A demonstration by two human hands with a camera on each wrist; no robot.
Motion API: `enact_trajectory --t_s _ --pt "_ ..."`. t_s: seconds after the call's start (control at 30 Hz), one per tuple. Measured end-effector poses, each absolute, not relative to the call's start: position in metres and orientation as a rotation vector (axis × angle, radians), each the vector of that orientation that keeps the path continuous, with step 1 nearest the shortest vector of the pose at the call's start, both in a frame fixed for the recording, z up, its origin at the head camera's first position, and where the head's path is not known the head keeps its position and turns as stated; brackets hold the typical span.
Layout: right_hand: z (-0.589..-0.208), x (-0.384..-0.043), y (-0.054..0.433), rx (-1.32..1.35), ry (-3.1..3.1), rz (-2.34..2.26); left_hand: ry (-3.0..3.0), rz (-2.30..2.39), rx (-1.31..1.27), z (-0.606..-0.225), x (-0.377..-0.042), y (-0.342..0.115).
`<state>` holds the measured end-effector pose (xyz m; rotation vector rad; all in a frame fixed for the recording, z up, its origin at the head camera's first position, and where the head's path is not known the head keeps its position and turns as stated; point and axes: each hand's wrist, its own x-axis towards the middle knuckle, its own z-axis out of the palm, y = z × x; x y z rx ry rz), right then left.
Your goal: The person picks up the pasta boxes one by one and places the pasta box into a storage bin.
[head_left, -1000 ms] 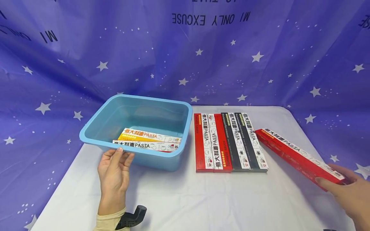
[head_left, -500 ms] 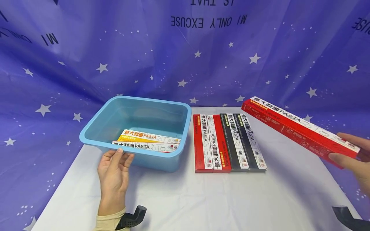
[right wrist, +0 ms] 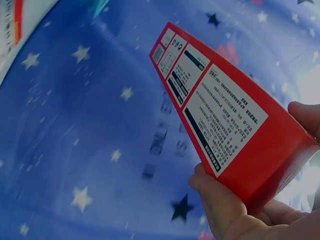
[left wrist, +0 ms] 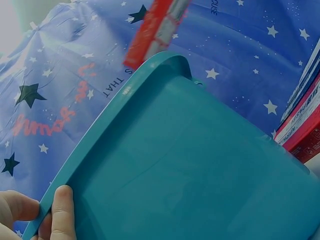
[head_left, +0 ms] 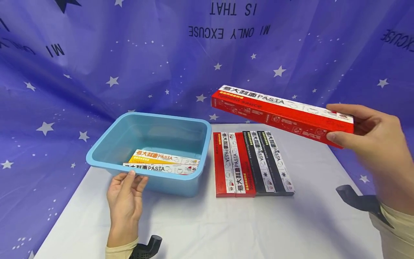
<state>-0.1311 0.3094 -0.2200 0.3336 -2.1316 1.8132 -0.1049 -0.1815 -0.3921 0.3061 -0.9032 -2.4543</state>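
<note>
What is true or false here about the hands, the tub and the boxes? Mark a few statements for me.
The right hand holds a red pasta box. True.
The left hand grips the blue tub by its rim. True.
The tub holds nothing. False: a yellow-and-white box and another box lie inside.
The held box rests on the table. False: it is in the air.
Two red boxes and two black boxes lie beside the tub. True.
</note>
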Motion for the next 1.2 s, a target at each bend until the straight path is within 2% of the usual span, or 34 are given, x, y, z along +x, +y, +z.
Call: enact_trajectory --t_s 0.23,0.57,1.2 --pt "-0.191 -0.161 0.244 0.445 -2.399 1.528 -0.88 -2.461 0.309 -0.394 -0.102 -0.184" --pt "-0.178 -0.187 0.161 0.597 -2.63 1.433 -0.877 -2.489 0.285 -0.395 -0.106 -0.179" --pt "-0.219 -0.245 0.031 0.855 -2.836 0.924 -0.943 -2.447 0.289 -0.392 -0.103 -0.183"
